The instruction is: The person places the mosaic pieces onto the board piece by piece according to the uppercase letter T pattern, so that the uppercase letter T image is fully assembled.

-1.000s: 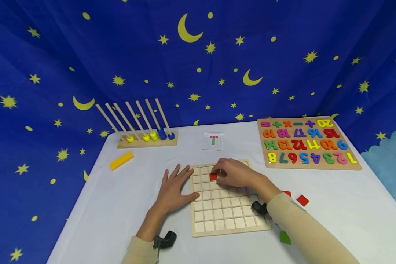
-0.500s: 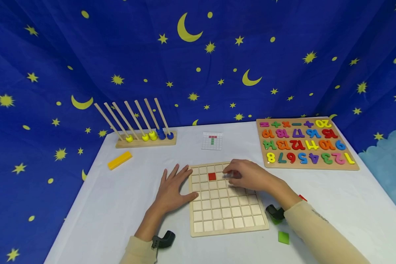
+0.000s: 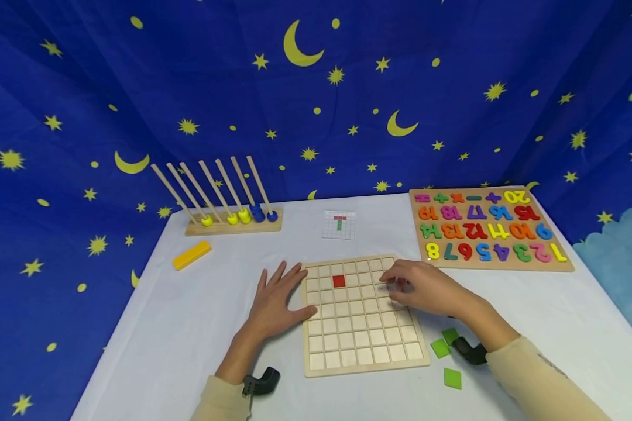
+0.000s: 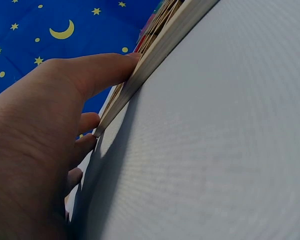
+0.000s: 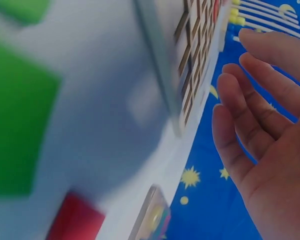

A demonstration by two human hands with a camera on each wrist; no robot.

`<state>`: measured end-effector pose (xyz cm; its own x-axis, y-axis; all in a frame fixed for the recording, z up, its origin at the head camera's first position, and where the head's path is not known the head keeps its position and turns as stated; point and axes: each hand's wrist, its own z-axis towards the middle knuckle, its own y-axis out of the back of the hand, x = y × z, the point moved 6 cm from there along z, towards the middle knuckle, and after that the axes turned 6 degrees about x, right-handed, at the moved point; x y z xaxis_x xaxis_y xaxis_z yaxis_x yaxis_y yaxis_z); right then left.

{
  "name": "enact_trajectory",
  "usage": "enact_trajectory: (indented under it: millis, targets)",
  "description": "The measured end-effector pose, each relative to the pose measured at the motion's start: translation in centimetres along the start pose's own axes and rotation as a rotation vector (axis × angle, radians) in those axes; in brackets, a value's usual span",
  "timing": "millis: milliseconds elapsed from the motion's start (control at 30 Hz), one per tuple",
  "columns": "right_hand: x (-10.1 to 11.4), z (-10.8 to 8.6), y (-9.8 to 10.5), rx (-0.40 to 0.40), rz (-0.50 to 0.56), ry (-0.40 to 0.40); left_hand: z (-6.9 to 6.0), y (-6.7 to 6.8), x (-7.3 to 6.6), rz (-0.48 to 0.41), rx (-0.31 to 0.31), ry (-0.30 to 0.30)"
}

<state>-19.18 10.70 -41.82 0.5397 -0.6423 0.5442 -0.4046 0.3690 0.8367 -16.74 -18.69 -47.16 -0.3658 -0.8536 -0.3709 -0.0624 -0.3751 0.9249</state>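
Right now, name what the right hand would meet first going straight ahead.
Probably the red tile on the grid board; the right hand points across the board towards it, but its height is unclear.

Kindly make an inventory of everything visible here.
Grid board: 1, pale wood, centre
Placed tile: 1, red, on grid
Tiles: 3, green, grid's right
Loose tile: at least 1, red, nearby
Card: 1, white, red-green T, behind grid
Number board: 1, multicoloured, far right
Bead rack: 1, wood, yellow-blue beads, far left
Block: 1, yellow, near rack
Table: 1, white, beneath
Curtain: 1, starry blue, behind
Wrist cameras: 2, black, wrists
Sleeves: 2, beige, forearms
Left hand: 1, bare, grid's left
Right hand: 1, bare, grid's right
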Motion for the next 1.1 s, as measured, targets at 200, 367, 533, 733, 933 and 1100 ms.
enact_trajectory:
  millis: [200, 367, 533, 733, 933, 1100]
  targets:
    - [-1.4, -1.6, 0.2, -0.017, -0.012, -0.032, 0.1, -0.1, 0.0, 0.0, 0.004, 0.006]
    - [-2.3, -2.9, 0.3, -0.023, -0.014, -0.046, 0.1, -0.1, 0.1, 0.009, 0.013, 0.013]
    - [-3.3, -4.2, 0.4, -0.017, -0.016, -0.097, 0.2, -0.1, 0.1, 0.01, 0.027, 0.022]
    - [-4.5, -5.9, 0.3, -0.005, -0.024, -0.141, 0.2, -0.1, 0.0, 0.006, 0.031, 0.02]
    - [-5.5, -7.3, 0.5, -0.009, -0.025, -0.172, 0.1, 0.0, 0.1, 0.003, 0.019, 0.013]
    - [-6.2, -8.2, 0.7, 0.001, -0.024, -0.205, 0.1, 0.0, 0.1, 0.002, 0.013, 0.006]
